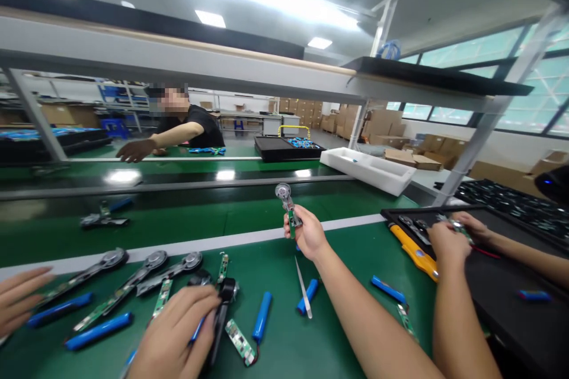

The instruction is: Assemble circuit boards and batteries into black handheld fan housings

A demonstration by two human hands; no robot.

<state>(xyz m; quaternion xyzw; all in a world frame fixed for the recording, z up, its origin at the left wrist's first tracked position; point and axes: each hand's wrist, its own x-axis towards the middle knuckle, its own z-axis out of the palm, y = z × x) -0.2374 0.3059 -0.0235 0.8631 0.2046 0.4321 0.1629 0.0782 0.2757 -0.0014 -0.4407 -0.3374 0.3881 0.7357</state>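
Observation:
My right hand is raised over the bench, fingers closed round a long grey part with a round disc head and a green circuit board along its stem. Low in front, my left hand is curled over a black long-handled housing; a blue battery cell shows under its fingers. Just right of it lie a circuit board and a blue battery cell joined by wires. A thin pale pointed strip rests across another blue cell.
Several disc-headed parts and cells lie at left beside a co-worker's hand. At right, another co-worker's hands work over a black tray near an orange tool. Beyond are a white foam tray and a person.

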